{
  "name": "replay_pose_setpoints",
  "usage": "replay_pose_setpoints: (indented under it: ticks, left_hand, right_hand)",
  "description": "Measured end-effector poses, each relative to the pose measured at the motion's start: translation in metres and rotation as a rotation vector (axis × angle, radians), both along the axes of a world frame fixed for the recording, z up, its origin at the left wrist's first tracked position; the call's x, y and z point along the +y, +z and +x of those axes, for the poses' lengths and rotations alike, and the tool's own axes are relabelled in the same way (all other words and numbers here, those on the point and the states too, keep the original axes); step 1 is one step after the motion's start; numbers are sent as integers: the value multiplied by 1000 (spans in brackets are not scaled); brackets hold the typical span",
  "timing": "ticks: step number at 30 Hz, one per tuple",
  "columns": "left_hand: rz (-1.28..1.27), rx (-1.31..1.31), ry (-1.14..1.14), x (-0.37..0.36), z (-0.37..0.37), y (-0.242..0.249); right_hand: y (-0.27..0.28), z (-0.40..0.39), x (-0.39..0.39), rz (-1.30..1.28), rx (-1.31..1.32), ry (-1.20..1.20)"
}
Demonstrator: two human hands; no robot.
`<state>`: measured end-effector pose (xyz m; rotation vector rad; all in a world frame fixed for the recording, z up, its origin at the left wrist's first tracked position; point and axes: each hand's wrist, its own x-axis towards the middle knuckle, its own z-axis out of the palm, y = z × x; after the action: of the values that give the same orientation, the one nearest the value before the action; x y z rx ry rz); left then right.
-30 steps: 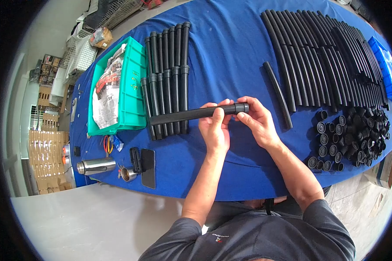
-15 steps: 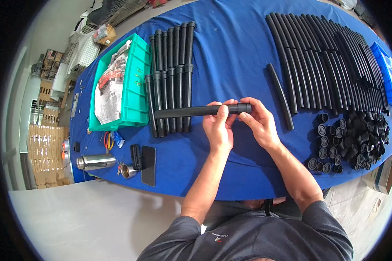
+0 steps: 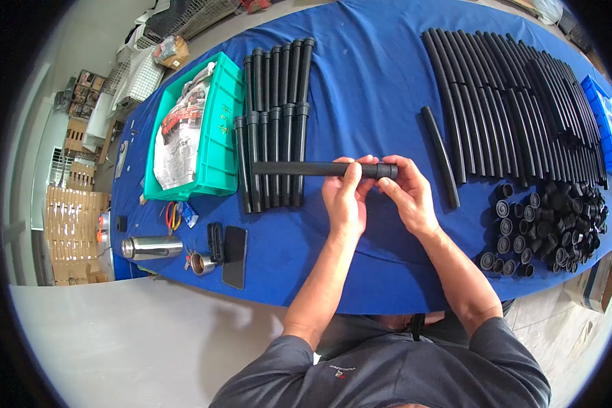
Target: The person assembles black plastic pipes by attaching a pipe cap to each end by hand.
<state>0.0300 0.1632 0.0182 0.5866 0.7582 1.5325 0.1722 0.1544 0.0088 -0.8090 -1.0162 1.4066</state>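
A black tube [image 3: 299, 168] lies level across both hands, with a wider black cap [image 3: 386, 171] on its right end. My left hand [image 3: 347, 197] is closed round the tube left of the cap, thumb on top. With thumb and fingers, my right hand [image 3: 409, 196] grips the capped end. The tube's free end reaches over two rows of capped black tubes [image 3: 276, 136]. A single loose tube [image 3: 440, 156] rests to the right of my hands, and many plain tubes [image 3: 483, 129] lie beyond it. Loose black caps [image 3: 544, 228] are heaped at the right.
On the blue cloth [image 3: 360, 81] stand a green crate [image 3: 217, 136] with newspaper and, far right, a blue tray [image 3: 602, 122]. Near the left front are a steel flask [image 3: 151, 247], a steel cup [image 3: 202, 263], a phone [image 3: 234, 258], a black case [image 3: 215, 243] and scissors [image 3: 173, 215].
The view has shifted slightly, so the table items appear a little to the right. Both hands still hold the capped tube, with only small changes in finger position.
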Motion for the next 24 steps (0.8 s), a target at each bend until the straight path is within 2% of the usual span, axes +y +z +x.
replay_pose_setpoints:
  ticks: [2, 4, 6, 9, 15, 18, 22, 24]
  left_hand:
    - [33, 48, -93, 10, -13, 3]
    - [79, 99, -2, 9, -23, 22]
    - [67, 34, 135, 12, -42, 19]
    - [58, 64, 110, 11, -43, 12]
    - [52, 22, 82, 12, -37, 9]
    - [37, 53, 103, 11, -31, 11]
    - [15, 44, 144, 8, -27, 15]
    - [28, 83, 156, 5, -31, 16]
  right_hand:
    - [0, 2, 3, 110, -170, -47]
    - [2, 4, 6, 175, -282, -74]
    - [6, 5, 5, 179, -332, -77]
    - [22, 9, 2, 38, -483, 58]
    - [21, 10, 6, 13, -364, 65]
    - [23, 13, 6, 34, -449, 41]
    - [16, 14, 7, 195, -603, -19]
    - [17, 12, 6, 178, -610, -10]
